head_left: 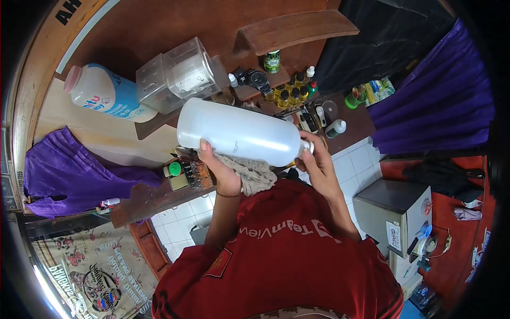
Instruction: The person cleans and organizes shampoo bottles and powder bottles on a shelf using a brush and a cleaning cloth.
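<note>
A large white plastic bottle [239,133] lies nearly level in front of my chest, its wide base to the left and its narrow neck to the right. My left hand [223,173] grips it from below near the base, thumb pressed on the side. Bunched between that palm and the bottle is a grey cloth [249,173]; most of the left fingers are hidden behind it. At the other end, my right hand [319,165] is closed around the neck and white cap [306,148]. Small dark print shows on the bottle's side.
Beyond the bottle, a wooden shelf holds a blue-and-white powder bottle [114,95], clear plastic boxes [178,74], a black watch [258,80] and several small yellow vials [289,95]. A purple curtain [441,101] hangs right. A small cabinet [393,212] stands at lower right.
</note>
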